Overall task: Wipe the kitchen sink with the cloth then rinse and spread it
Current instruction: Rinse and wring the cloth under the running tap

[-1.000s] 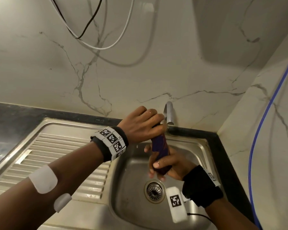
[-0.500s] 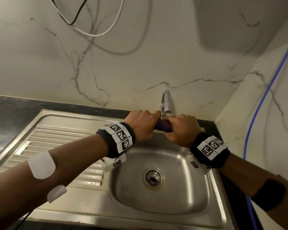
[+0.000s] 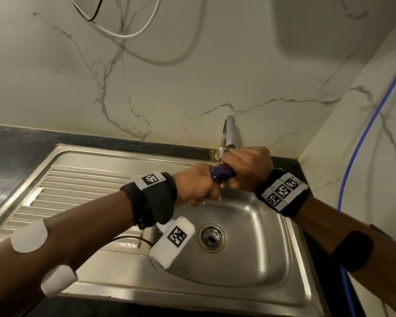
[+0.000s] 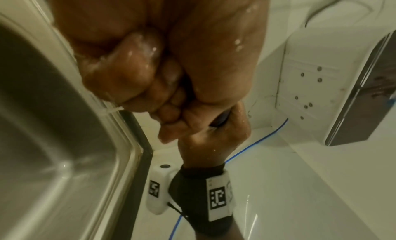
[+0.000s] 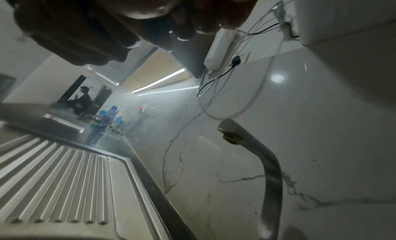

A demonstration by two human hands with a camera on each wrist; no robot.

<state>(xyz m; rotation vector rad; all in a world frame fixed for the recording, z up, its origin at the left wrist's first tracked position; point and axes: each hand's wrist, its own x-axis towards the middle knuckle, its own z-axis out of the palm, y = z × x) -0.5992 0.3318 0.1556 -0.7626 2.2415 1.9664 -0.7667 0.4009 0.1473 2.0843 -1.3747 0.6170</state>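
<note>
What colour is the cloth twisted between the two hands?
Dark purple-blue with a faint swirled pattern; the cloth shows best in the head view, between the two fists.

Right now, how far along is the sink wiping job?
Wiping cannot be judged from the basin. In hand: both hands, left hand and right hand, grip the twisted purple cloth over the sink, wet, as if wringing it. No water shows at the tap. Left: spreading the cloth out.

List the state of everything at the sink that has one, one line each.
cloth: twisted into a tight roll, wet, held over the basin
left hand: grips one end of the cloth
right hand: grips the other end
tap: no water seen running
sink: wet; drain open
</note>
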